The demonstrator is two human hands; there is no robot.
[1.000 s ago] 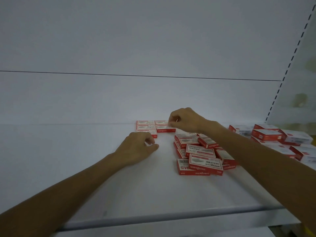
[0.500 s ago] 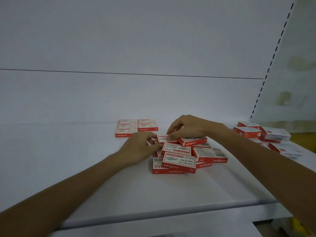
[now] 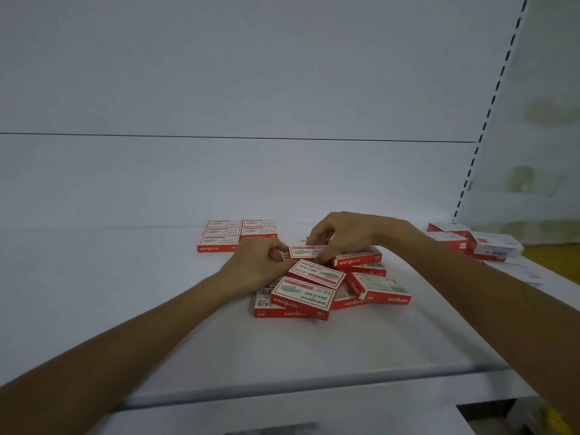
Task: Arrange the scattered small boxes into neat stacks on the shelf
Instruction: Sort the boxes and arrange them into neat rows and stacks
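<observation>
Left to right. Neat block of boxes [image 3: 237,235] sits flat on the shelf [image 3: 157,309], up and left of my left grip, laid in two columns, red edges facing me. My left hand [image 3: 255,268] is curled, fingertips touching the left end of one small box [image 3: 306,251]; whether it's actually pinching I cannot tell. My right hand [image 3: 345,235] arches over the same box from the far side, fingers bent down on it, looks closed on it. That box lies long axis left-right, directly between the two grips, on top of the loose pile [image 3: 329,287]. Both hands equally near; the neat block is on the left hand's side, so the box has to travel left and back. Boxes: flat, red sides, white printed label tops, tilted and overlapping. Far right, more loose boxes [image 3: 480,243], blurred.
</observation>
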